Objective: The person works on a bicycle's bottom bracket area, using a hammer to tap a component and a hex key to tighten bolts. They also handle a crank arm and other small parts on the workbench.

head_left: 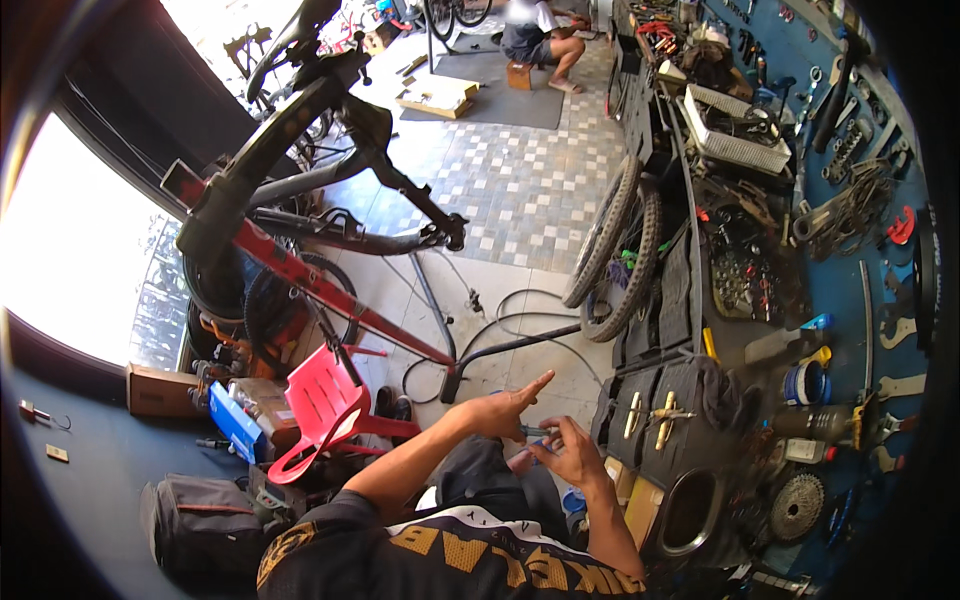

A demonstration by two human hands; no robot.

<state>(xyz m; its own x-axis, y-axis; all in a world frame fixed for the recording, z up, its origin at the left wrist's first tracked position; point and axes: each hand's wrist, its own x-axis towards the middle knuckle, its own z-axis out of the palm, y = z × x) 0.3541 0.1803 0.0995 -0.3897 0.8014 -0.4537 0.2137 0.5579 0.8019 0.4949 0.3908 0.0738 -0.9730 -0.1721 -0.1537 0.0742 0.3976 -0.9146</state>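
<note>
My left hand [508, 408] is held out in front of my body with its fingers stretched, and I see nothing gripped in it. Close beside it, my right hand [570, 452] is closed, thumb and fingers bent together around something small. A thin grey-blue piece [535, 432] shows between the two hands, too small to name. To the right of my hands, two brass-coloured metal parts [664, 420] lie on the dark bench mat [655, 375]. A dark cloth [722, 395] lies beside them.
A bicycle frame [290, 270] hangs on a red repair stand [400, 340] ahead left, near a pink plastic chair [325, 395]. Two bicycle wheels [640, 260] lean on the bench. Tools hang on the blue wall [840, 230]. Another person [535, 35] sits on a stool far ahead.
</note>
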